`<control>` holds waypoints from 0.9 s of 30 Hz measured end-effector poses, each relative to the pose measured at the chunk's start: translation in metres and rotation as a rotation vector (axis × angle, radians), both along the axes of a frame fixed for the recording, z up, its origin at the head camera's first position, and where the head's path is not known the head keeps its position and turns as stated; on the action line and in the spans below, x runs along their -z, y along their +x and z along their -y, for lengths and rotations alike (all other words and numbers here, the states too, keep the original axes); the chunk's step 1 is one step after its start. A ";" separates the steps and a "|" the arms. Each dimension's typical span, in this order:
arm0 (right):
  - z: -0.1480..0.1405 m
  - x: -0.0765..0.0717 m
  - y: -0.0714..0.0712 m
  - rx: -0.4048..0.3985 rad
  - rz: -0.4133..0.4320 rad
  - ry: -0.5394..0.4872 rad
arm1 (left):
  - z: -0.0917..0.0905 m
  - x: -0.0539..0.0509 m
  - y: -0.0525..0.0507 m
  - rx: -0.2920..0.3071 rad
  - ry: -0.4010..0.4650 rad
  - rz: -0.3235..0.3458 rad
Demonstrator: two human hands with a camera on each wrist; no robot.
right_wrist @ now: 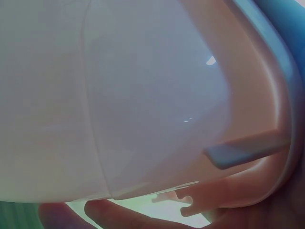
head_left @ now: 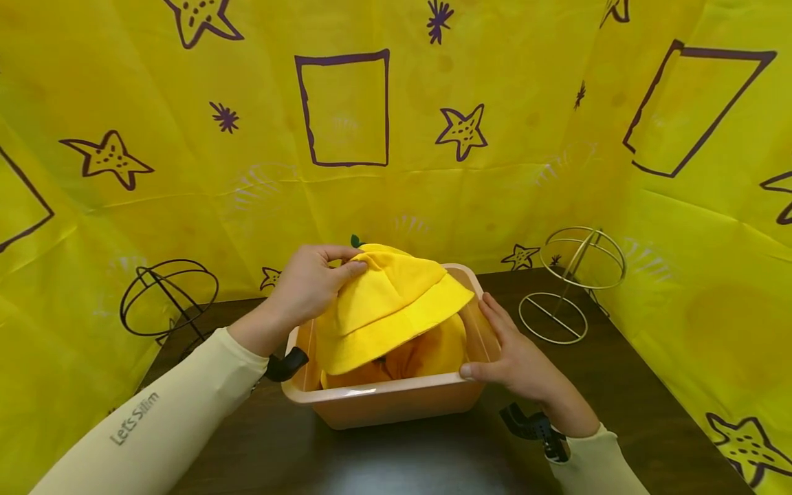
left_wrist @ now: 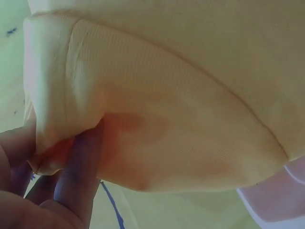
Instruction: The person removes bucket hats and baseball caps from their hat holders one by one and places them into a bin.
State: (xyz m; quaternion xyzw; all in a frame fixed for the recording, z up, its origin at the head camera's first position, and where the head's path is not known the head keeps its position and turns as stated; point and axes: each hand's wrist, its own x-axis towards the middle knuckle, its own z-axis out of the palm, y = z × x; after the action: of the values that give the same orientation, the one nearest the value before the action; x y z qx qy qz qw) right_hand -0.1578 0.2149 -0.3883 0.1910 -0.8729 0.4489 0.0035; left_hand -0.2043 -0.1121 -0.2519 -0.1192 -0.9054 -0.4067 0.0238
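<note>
A yellow bucket hat (head_left: 402, 295) rests tilted in a pale pink plastic basin (head_left: 396, 405), its crown rising above the rim. My left hand (head_left: 312, 282) pinches the crown's fabric between thumb and fingers; in the left wrist view, the cloth (left_wrist: 167, 138) bunches at the fingers (left_wrist: 78, 176). A small green leaf (head_left: 355, 240) shows behind that hand. Under the brim lies more orange-yellow fabric (head_left: 423, 354), mostly hidden. At the basin's right end, my right hand (head_left: 520, 357) grips the rim, thumb at the front corner. The basin's wall (right_wrist: 152, 95) fills the right wrist view.
To the left stands a black wire stand (head_left: 167, 299) with round hoops. A gold wire stand (head_left: 559, 295) is at the back right. Both stand on the dark wooden table (head_left: 383, 460), which yellow cloth (head_left: 396, 199) with drawn stars surrounds on the visible sides.
</note>
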 end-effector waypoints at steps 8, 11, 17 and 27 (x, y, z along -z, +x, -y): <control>0.001 -0.001 0.000 0.000 0.004 -0.014 | -0.007 0.018 -0.010 0.143 -0.249 -0.304; 0.001 -0.001 0.000 0.002 0.020 -0.026 | -0.010 0.027 -0.012 0.230 -0.387 -0.396; 0.001 0.001 0.000 0.002 0.030 -0.043 | -0.014 0.041 -0.016 0.407 -0.561 -0.397; 0.002 0.000 -0.001 0.009 0.034 -0.040 | -0.022 0.048 -0.023 0.502 -0.770 -0.393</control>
State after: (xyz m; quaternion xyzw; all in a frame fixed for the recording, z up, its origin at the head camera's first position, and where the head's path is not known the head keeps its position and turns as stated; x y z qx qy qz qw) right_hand -0.1583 0.2134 -0.3886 0.1792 -0.8646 0.4693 -0.0054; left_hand -0.2269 -0.0902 -0.2996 -0.4077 -0.9117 -0.0063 0.0495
